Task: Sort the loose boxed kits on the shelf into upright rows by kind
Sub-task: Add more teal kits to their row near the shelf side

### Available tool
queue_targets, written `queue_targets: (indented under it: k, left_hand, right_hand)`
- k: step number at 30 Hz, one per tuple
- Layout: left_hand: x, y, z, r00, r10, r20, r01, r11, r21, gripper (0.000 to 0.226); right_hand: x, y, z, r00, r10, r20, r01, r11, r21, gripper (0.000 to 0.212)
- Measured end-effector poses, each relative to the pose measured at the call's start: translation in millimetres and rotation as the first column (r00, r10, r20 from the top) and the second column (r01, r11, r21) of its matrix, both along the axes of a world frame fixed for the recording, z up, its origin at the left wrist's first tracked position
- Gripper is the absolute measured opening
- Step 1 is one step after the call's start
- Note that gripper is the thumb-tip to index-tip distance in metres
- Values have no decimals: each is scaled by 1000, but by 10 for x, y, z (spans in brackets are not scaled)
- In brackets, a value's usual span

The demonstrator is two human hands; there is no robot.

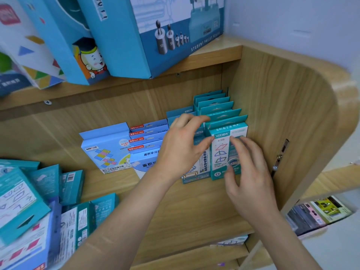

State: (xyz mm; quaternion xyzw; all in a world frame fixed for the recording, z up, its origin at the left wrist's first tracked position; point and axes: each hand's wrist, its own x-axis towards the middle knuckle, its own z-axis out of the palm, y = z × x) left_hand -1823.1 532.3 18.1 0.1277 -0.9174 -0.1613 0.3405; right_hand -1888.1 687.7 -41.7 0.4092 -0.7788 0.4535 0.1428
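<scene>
right hand point(247, 172), fingers straight, presses the front teal box point(221, 154) of its upright row point(218, 106); left hand point(183, 147) just beside arches over the neighbouring row point(196, 169), grip unclear; loose boxes point(48, 201) lie well left

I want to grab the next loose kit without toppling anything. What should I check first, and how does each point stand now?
1. The teal row by the side wall stands upright: ok.
2. Its front box is squared up: cannot tell; the right hand presses straight fingers on its face.
3. The neighbouring teal row stands upright: cannot tell; the left hand covers its tops.
4. The blue row with red labels stands upright: ok.
5. Both hands are free of boxes: ok, neither grips one.
6. The loose pile is sorted: not ok; boxes lie jumbled at lower left.
</scene>
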Motion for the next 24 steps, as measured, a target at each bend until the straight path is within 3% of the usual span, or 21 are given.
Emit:
queue_targets:
  k: [9, 16, 20, 24]
  left_hand:
    - [508, 67, 6, 997, -18, -73, 23, 998, 66, 15]
    - [1438, -201, 45, 986, 43, 161, -57, 995, 82, 21]
    - [1991, -466, 8, 945, 115, 305, -147, 986, 84, 27]
    - [2491, -707, 32, 915, 235, 327, -273, 959, 74, 22]
  right_hand:
    - [132, -20, 150, 988, 157, -16, -157, 987, -34, 39]
    - [524, -398, 335, 947, 322, -17, -322, 947, -6, 28]
    - [860, -761, 407, 879, 468, 97, -476, 875, 93, 25]
    - [1218, -1163, 417, 808, 557, 193, -589, 774, 232, 26]
